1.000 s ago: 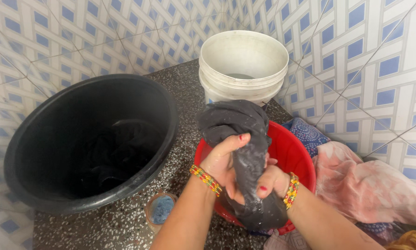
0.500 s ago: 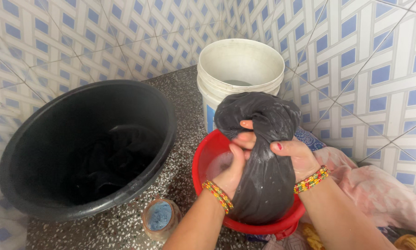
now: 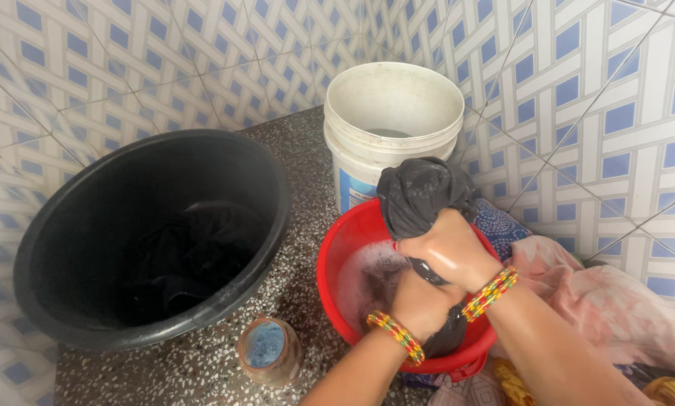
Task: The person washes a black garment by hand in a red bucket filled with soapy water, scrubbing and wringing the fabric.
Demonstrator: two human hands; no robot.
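Both my hands grip a wet dark grey garment point(image 3: 420, 194) over a red basin point(image 3: 337, 256) of soapy water. My right hand point(image 3: 450, 252) clenches the cloth near its top, where a bunched ball of fabric sticks up. My left hand point(image 3: 420, 304) squeezes the lower part just above the suds. Beaded bangles sit on both wrists. The garment's lower end hangs down by the basin's near rim.
A large black tub point(image 3: 89, 218) with dark clothes inside stands at the left. A white bucket point(image 3: 394, 113) stands behind the basin against the tiled wall. A small open jar point(image 3: 268, 349) rests on the speckled floor. Pink cloth point(image 3: 615, 308) and blue patterned cloth lie at the right.
The garment was held higher and stretched long; now my hands have closed nearer together on it and come down towards the suds in the basin.
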